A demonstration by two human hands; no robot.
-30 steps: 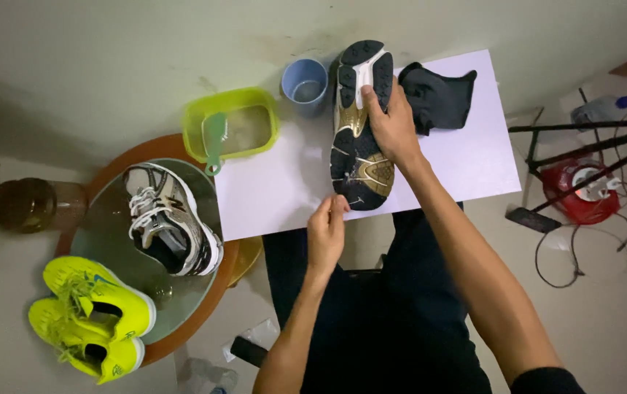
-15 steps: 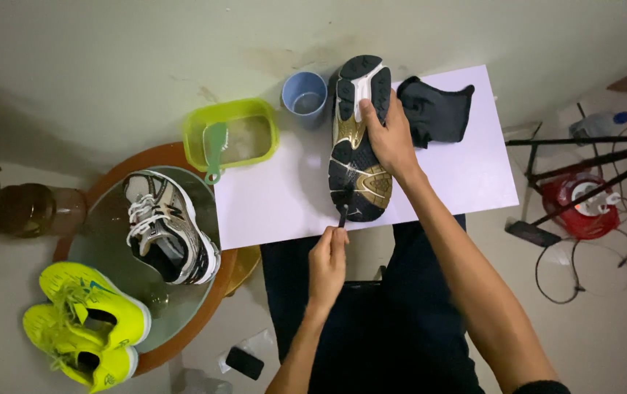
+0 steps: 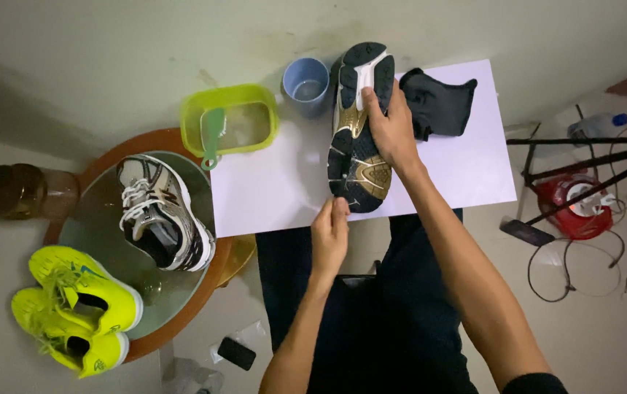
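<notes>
A black and gold sneaker lies sole-up on the white desk, its length running away from the person. The right hand is closed over the sneaker's right edge at mid-sole, thumb across the tread, pinning it in place. The left hand sits at the end of the sneaker nearest the person, fingertips pinched together right against the sole's rim; whether they grip something small there cannot be told.

Judging from how things lie, the work on this sole looks partly under way: the tread shows no visible foam or wet patches, and the green brush rests across the rim of the yellow-green basin to the left of the sneaker, untouched by either hand. A blue cup stands just left of the sneaker's far end, and a dark cloth lies just right of it. Further left of the sneaker, a silver and black sneaker sits in a round tray, with a yellow pair beyond it, so more shoes seem left to handle.
</notes>
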